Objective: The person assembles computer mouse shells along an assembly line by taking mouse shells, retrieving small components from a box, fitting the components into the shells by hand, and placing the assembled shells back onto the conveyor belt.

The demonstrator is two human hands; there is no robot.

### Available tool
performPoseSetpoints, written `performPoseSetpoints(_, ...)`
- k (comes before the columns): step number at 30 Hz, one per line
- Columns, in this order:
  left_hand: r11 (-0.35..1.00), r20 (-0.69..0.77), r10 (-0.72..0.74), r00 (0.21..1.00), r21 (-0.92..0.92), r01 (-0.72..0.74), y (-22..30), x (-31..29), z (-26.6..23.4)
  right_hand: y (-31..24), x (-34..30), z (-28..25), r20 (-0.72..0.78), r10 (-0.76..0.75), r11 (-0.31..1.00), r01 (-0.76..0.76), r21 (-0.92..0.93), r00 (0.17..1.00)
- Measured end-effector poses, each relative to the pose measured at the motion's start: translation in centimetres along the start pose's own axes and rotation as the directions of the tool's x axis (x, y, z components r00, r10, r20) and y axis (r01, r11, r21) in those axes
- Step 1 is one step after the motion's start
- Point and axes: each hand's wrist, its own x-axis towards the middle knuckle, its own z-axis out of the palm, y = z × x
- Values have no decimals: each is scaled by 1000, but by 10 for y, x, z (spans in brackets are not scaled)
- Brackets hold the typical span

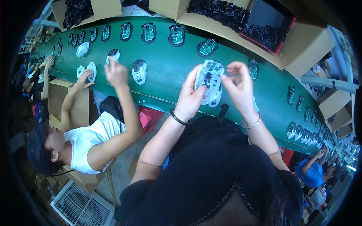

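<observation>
A white plastic computer mouse shell (214, 88) lies in my left hand (191, 94), its inner side facing up. My left thumb presses on it next to a small black part (207, 78) inside the shell. Close against the shell's right edge is my right hand (241, 88), its fingers curled in toward the thumb. Anything pinched there is too small to make out. Just beyond the shell, a black mouse base with a green circuit board (207, 48) rests on the green belt. A pale piece (255, 104) shows partly behind my right wrist.
Several mouse bases with boards (148, 33) line the green belt (166, 56). Cardboard boxes (301, 56) of black parts and a red-edged black box (281, 43) stand along the far side. A co-worker in white (102, 135) handles shells at my left; others sit farther off.
</observation>
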Motion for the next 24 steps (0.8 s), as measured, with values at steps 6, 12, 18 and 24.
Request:
performPoseSetpoints(6,966,-34,209,977,164,-201,-12,6,3,21,-17,27,213,135,904,-208,375,968)
performPoseSetpoints(12,863,23,373,928,358,-356,-37,19,14,34,-14,15,75,64,950,-84,301,995)
performPoseSetpoints(18,954,162,-208,964,252,164,-46,30,46,71,-31,-59,186,252,722,-312,617,950)
performPoseSetpoints(24,310,482,108,870,815,-490,-104,59,18,127,-93,-243,-491,59,906,-253,-339,869)
